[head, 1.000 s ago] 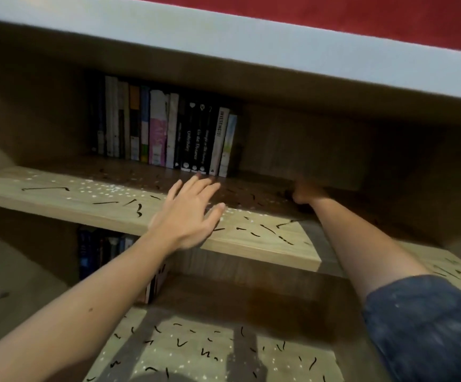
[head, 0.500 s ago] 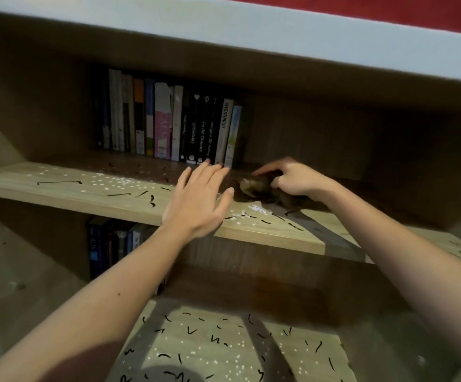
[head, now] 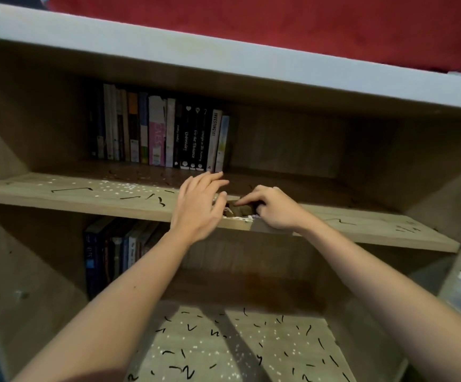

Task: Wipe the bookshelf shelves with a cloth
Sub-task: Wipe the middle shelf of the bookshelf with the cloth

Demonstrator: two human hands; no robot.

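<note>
Mid-frame, the right hand (head: 274, 209) is gripping the brown cloth (head: 240, 210), likely sweeping white crumbs (head: 119, 186) toward the flat, empty left hand (head: 199, 208); going slowly is best.

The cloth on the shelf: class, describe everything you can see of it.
The cloth is a dull brown-green wad, soft and bunched, mostly hidden by the hands. It lies at the front edge of the shelf, among white crumbs. The right hand grips it from the right with curled fingers. The open left hand stands close at its left; whether they touch is unclear.
</note>
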